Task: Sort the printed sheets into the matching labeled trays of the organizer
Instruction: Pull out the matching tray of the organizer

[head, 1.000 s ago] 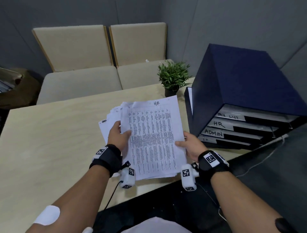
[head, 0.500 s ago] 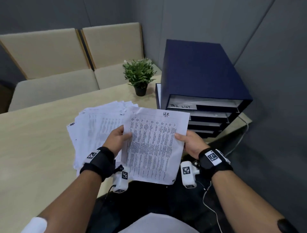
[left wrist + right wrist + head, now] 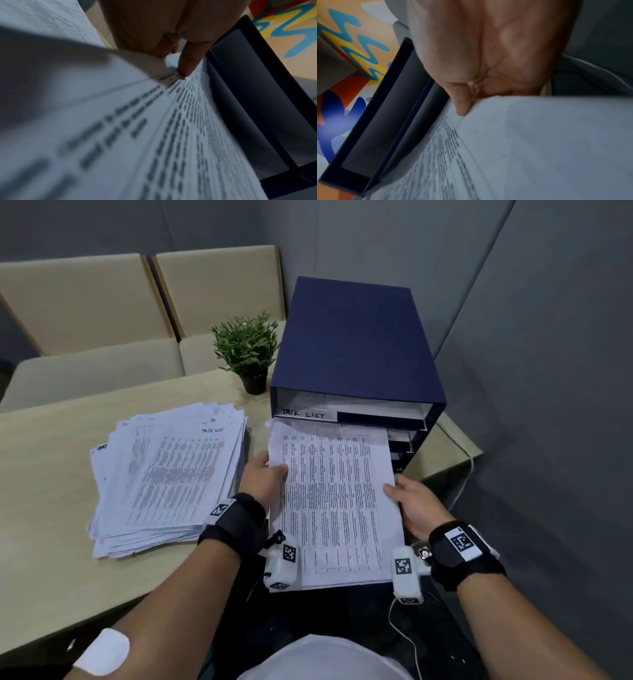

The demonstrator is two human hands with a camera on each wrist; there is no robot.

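— What's on the table?

— The blue organizer, a loose stack of sheets beside it.

— And your hands?

— My left hand and right hand pinch one sheet, its top edge under the "TASK LIST" tray.

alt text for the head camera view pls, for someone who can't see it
Both hands, left hand and right hand, hold a printed sheet with its far edge at the navy organizer, below the "TASK LIST" tray. A paper stack lies left on the table.

Lower tray labels behind sheet
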